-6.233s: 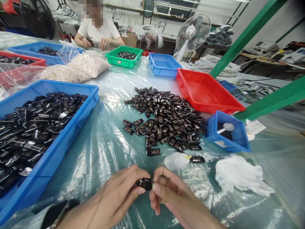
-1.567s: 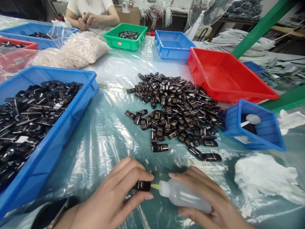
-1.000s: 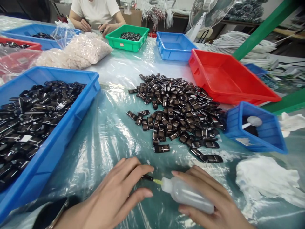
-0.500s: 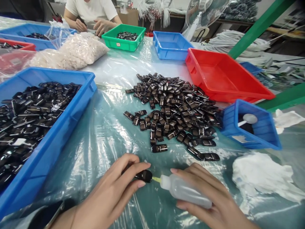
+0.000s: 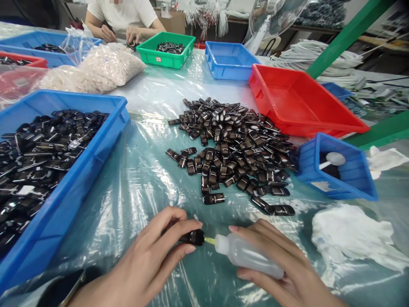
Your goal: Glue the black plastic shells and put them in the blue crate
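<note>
Left of the translucent plastic squeeze bottle point(image 5: 252, 255), the left hand's point(image 5: 150, 256) fingers pinch a glossy black, round-ended casing point(image 5: 194, 237); the right hand's point(image 5: 281, 260) fingers wrap its smooth body.

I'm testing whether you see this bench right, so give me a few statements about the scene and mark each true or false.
The left hand holds a black piece. True.

The right hand holds tweezers. False: the right hand holds a translucent bottle.

The bottle's yellow tip points towards the black piece. True.

The green tray is filled with white cloth. False: the green tray holds small dark parts.

A spoon-like tool sits in the small blue bin. True.
</note>
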A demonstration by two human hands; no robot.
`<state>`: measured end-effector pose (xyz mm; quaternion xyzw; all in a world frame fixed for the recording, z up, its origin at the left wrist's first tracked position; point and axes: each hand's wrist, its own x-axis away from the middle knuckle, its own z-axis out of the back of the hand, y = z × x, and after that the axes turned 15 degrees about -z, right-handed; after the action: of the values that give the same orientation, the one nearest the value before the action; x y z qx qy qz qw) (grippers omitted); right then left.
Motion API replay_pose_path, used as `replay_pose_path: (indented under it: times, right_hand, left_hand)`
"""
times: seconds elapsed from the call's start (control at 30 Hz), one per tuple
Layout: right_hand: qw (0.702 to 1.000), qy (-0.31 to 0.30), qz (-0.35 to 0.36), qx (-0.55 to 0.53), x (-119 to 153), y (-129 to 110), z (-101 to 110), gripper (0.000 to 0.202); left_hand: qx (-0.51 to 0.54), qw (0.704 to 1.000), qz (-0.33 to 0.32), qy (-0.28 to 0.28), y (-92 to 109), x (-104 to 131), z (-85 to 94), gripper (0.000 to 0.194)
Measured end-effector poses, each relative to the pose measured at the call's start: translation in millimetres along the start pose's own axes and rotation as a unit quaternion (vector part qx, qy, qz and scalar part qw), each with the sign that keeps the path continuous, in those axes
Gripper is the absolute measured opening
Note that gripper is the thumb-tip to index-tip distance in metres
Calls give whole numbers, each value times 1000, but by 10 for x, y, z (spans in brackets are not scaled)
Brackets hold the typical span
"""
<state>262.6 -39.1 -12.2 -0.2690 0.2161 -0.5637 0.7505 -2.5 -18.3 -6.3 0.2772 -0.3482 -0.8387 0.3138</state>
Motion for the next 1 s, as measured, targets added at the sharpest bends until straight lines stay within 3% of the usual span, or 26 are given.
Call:
replay_pose_path:
  times: [0.27,0.4,0.53,0.7,0.8,0.9,1.0]
  right_hand:
    - [1000,14,-9,-11,-21,-17,5,47]
    - [998,36,-21,-44,-21,-10,-1,44]
    - [984,118,-102,-83,6,30,-41,37]
    - [952,221,-137,-160,-93,-4,-27,29]
    - [943,186,-146,-232,-190,-61,-59,28]
    - [954,141,-152,-219,-243,-89,-138,25]
    - [961,174,-140,-161,-220,-85,-192,33]
  left_hand:
    - [7,1000,17,17,2,0,-5,29]
    - [51,993,85,56,-3,-40,9,26]
    - [79,979,161,100,0,-73,43,26]
    - [97,977,154,112,5,-73,41,27]
    - [100,978,142,118,-2,-72,26,26]
    - [112,977,136,117,-9,-77,25,24]
    - [123,976,145,107,-2,-85,40,24]
